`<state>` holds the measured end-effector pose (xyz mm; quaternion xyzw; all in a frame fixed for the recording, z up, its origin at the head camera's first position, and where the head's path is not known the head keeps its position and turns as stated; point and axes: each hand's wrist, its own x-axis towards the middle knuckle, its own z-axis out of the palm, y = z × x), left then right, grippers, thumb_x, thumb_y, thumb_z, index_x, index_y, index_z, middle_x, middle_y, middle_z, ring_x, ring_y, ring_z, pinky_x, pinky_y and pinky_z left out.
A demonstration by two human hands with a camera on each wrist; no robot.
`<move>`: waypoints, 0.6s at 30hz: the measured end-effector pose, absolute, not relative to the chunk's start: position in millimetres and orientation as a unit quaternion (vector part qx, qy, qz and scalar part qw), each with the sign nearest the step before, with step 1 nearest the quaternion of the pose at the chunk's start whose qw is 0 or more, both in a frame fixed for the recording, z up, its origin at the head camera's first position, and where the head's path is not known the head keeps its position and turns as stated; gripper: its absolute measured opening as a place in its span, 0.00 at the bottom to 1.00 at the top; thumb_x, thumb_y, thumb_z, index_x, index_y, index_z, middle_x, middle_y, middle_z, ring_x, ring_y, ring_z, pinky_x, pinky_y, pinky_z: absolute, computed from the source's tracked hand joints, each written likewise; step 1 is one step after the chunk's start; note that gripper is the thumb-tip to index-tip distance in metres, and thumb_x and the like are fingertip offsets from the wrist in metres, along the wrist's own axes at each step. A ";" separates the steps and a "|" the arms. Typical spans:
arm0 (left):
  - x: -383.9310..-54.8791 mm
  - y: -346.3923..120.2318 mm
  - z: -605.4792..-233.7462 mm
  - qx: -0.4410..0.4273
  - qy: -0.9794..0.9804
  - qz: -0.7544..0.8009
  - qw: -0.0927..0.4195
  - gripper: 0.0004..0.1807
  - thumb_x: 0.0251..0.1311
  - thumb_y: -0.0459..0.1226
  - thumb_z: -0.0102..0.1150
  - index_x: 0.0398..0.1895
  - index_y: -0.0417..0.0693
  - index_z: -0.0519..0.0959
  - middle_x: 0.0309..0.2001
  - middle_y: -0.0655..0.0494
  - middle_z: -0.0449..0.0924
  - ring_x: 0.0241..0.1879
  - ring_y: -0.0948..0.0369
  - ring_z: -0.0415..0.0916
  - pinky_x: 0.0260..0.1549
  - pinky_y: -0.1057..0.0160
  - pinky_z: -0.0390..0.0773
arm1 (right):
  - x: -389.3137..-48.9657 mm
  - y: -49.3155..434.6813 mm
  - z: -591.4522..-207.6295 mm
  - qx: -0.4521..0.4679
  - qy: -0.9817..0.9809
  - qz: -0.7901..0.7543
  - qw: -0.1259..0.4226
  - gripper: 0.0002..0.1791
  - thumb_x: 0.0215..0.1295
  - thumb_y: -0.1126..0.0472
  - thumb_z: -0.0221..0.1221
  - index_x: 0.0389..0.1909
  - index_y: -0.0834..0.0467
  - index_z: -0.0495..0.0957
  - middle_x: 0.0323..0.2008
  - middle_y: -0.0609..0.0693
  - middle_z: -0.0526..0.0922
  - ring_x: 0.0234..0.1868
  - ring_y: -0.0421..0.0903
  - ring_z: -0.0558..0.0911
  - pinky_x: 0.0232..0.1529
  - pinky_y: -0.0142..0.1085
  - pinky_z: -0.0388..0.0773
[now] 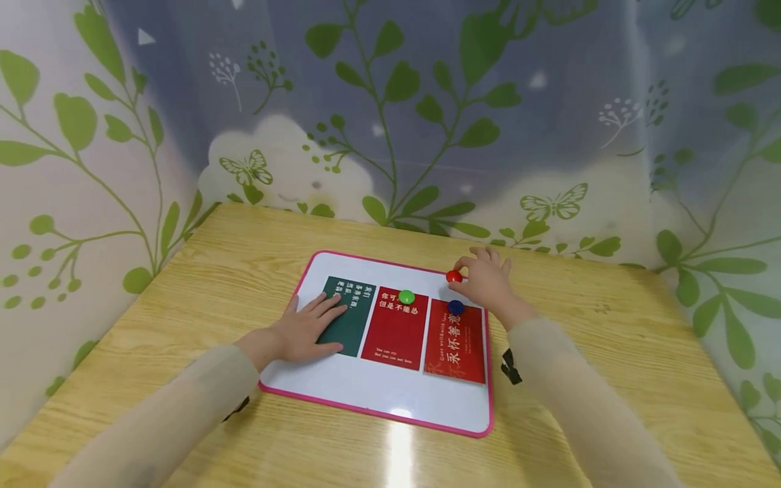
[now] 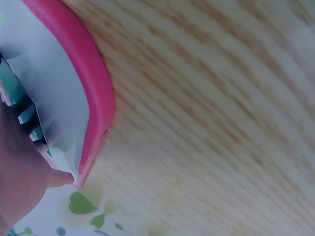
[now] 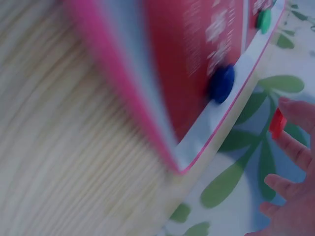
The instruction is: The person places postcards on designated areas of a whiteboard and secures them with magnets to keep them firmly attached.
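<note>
A white magnetic board (image 1: 366,392) with a pink rim lies flat on the table. Three cards are on it: a dark green card (image 1: 348,332), a red card (image 1: 395,333) in the middle and another red card (image 1: 448,352) at the right. My left hand (image 1: 303,330) rests with spread fingers on the green card and the board. With thumb and finger my right hand (image 1: 488,279) pinches a round red magnet (image 1: 453,276), held off the board in the right wrist view. A blue magnet (image 1: 455,308) sits on the right card's top edge, a green magnet (image 1: 406,297) on the middle card.
The wooden table (image 1: 586,379) extends around the board on all sides. Behind it and at both sides hangs a patterned cloth (image 1: 427,149) with leaves and butterflies. Black straps (image 1: 511,367) show at the wrists.
</note>
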<state>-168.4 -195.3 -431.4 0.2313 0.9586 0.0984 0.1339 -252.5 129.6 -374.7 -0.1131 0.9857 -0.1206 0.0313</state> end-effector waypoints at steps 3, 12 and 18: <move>-167.7 -196.6 -429.1 0.234 0.958 0.101 0.131 0.42 0.60 0.59 0.49 0.72 0.50 0.53 0.74 0.47 0.49 0.73 0.43 0.42 0.63 0.29 0.38 | -255.0 110.8 -374.0 -0.124 0.984 -0.125 0.031 0.19 0.59 0.50 0.62 0.48 0.56 0.79 0.69 0.63 0.57 0.71 0.65 0.48 0.64 0.70 0.38; -166.7 -195.6 -427.3 0.229 0.959 0.090 0.140 0.42 0.61 0.60 0.48 0.73 0.52 0.52 0.74 0.49 0.48 0.73 0.45 0.42 0.64 0.30 0.39 | -259.0 56.7 -382.6 -0.150 0.982 -0.113 0.035 0.21 0.59 0.49 0.61 0.51 0.53 0.78 0.69 0.60 0.59 0.71 0.62 0.50 0.66 0.67 0.42; -166.5 -195.9 -427.5 0.232 0.959 0.086 0.137 0.41 0.61 0.60 0.47 0.73 0.51 0.52 0.74 0.49 0.48 0.73 0.45 0.42 0.64 0.30 0.40 | -257.8 26.8 -388.2 -0.160 0.980 -0.112 0.037 0.21 0.58 0.49 0.62 0.52 0.53 0.77 0.68 0.59 0.60 0.71 0.60 0.52 0.66 0.66 0.43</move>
